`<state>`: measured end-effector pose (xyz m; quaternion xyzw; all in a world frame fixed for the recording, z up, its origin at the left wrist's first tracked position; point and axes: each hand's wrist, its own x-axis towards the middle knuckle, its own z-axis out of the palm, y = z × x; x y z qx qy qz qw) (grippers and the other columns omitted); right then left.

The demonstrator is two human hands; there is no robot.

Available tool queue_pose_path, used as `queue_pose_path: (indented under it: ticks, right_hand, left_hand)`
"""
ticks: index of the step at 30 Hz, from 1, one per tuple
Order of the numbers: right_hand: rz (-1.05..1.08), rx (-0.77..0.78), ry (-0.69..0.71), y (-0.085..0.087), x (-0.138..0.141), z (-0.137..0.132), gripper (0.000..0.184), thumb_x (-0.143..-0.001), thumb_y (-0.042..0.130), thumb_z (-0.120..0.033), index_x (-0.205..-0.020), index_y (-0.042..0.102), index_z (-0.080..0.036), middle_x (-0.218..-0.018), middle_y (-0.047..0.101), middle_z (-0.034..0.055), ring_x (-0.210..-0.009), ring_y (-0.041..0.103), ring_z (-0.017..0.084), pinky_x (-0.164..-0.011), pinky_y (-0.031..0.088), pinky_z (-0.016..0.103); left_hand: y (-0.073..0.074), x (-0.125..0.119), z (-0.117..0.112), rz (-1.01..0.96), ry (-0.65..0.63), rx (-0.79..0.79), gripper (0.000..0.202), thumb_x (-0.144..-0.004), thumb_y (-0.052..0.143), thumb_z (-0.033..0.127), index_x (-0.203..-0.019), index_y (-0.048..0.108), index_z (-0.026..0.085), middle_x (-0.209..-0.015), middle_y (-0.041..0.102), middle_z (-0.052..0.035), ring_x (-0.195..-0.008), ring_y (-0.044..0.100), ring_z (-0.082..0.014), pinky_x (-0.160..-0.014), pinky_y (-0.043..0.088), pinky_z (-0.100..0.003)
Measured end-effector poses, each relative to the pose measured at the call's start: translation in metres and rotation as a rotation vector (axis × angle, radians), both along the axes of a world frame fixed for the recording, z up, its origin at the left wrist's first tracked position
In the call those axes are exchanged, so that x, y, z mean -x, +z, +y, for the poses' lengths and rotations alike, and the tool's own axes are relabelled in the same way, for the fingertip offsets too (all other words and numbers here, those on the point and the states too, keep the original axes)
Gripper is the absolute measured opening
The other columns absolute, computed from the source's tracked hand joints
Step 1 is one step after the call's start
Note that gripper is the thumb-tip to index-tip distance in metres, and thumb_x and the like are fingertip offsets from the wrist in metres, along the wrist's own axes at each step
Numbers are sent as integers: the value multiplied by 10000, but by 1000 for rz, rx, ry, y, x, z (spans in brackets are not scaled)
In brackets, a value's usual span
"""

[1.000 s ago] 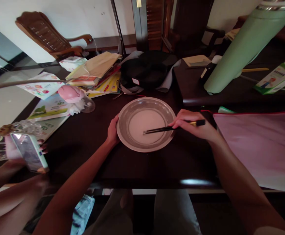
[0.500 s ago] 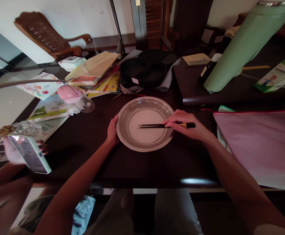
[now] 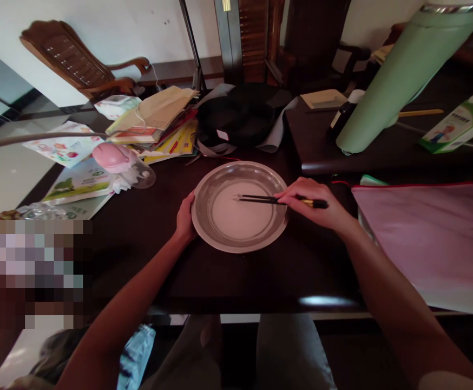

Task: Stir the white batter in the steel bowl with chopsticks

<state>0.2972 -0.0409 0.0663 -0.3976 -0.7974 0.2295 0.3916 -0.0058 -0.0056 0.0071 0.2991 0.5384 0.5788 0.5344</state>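
Observation:
A round metal dish (image 3: 204,216) with white liquid (image 3: 240,219) in it sits on the dark table (image 3: 147,238). My left hand (image 3: 185,219) grips its left rim, fingers curled against the edge. My right hand (image 3: 315,205) is closed around a pair of black chopsticks (image 3: 261,199) with gold ends. Their tips lie over the upper part of the white liquid, pointing left.
Books and papers (image 3: 159,122), a pink object (image 3: 112,156) and a black bag (image 3: 236,119) lie behind the dish. A tall green flask (image 3: 394,81) and a box (image 3: 459,124) stand at the right. A pink folder (image 3: 427,238) lies beside my right arm. A blurred patch covers the lower left.
The chopstick tips have swept from the lower part of the liquid up to its upper part, and my right hand has shifted a little. My left hand has stayed on the rim.

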Motion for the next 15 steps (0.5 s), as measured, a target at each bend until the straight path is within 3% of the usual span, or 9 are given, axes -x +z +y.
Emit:
queue_pose_path:
  ticks: [4,8,11,15]
  right_hand:
    - [68,65,-216,13,-26,-5,336,-932,535,-370,-662,698,-252,-712,736,19,-701,637,192,-714,456,375]
    - [35,166,25,16,-14,-9,294,-915,561,-339,-681,709,-240,-736,748,12,-719,659,174,-692,475,332]
    - [6,52,121,5,4,-4,164,-896,596,-308,-834,731,-238,-831,765,18,-785,671,177,-757,481,346]
    - [4,-10,-120,4,-11,0,201,-904,588,-325,-769,719,-255,-787,755,12,-743,654,185,-738,470,366]
  left_hand:
    - [3,-2,-1,5,-29,-21,187,-701,584,389,-746,632,215,-750,675,-20,-889,644,-234,-776,511,-314]
    - [2,-1,-1,-17,-46,-8,207,-696,590,397,-771,641,212,-798,698,-20,-925,650,-242,-795,516,-322]
    - [2,0,0,-27,-7,18,182,-707,606,379,-755,650,209,-791,703,-7,-880,653,-213,-787,514,-294]
    - [4,-2,-1,-52,0,24,160,-744,573,341,-738,664,209,-772,704,-4,-814,653,-195,-748,519,-285]
